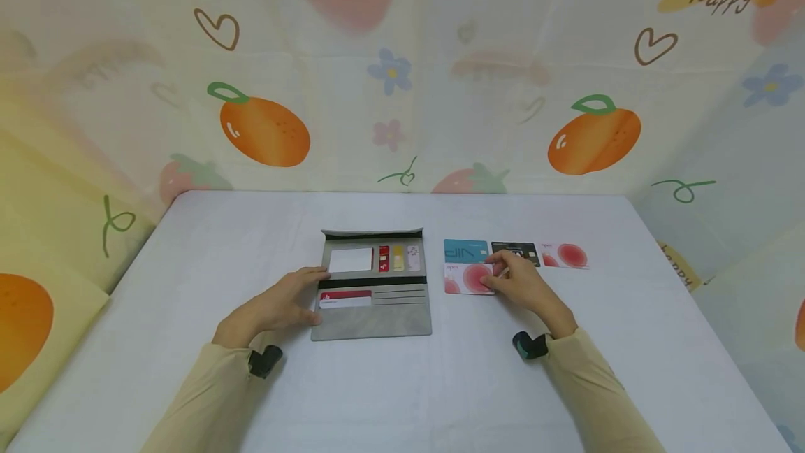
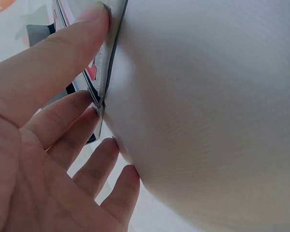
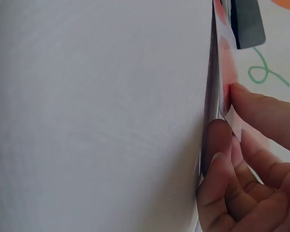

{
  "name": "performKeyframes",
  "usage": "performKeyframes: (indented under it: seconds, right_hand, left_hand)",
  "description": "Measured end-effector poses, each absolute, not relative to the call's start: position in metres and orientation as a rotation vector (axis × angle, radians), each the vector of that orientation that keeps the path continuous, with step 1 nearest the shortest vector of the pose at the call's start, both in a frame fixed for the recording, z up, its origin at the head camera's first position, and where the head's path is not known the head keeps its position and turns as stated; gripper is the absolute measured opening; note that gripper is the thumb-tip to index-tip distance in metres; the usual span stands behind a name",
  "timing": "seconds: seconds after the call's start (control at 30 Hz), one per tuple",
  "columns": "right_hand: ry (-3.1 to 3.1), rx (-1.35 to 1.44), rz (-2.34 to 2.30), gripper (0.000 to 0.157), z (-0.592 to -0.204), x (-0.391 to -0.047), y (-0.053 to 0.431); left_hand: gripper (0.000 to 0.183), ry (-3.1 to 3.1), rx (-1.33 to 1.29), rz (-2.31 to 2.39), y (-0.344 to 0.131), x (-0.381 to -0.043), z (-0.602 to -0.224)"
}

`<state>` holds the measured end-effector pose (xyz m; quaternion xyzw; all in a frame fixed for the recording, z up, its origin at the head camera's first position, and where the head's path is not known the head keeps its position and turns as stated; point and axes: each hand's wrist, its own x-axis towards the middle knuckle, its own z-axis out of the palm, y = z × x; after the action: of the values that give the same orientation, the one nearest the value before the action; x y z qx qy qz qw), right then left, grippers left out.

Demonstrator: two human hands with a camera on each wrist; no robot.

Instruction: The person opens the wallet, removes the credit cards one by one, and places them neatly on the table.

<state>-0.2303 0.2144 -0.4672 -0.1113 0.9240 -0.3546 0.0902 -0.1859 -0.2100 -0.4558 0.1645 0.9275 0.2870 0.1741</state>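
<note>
The right hand (image 1: 527,289) is pinching a pink card (image 1: 462,279) by its right edge, probably so the fingers are slipping under. The left hand (image 1: 270,306), fingers extended, is touching the left edge of the open wallet (image 1: 377,326), seemingly steadying it. Beyond, a blue card (image 1: 464,249), black card (image 1: 525,249) and second pink card (image 1: 566,255) are lying side by side.

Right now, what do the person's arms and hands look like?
The left sleeve and right sleeve are long, pale beige. A black device sits at each cuff, the right one showing some green. Left hand and right hand are gloveless.
</note>
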Motion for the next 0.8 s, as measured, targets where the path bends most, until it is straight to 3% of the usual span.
performKeyframes:
  seconds: [0.8]
  right_hand:
    - [2.744, -0.238, -0.955, 0.041, -0.4671, -0.232, 0.2128]
  left_hand:
    - [0.078, 2.636, 0.466, 0.803, -0.2089, -0.1862, -0.4547]
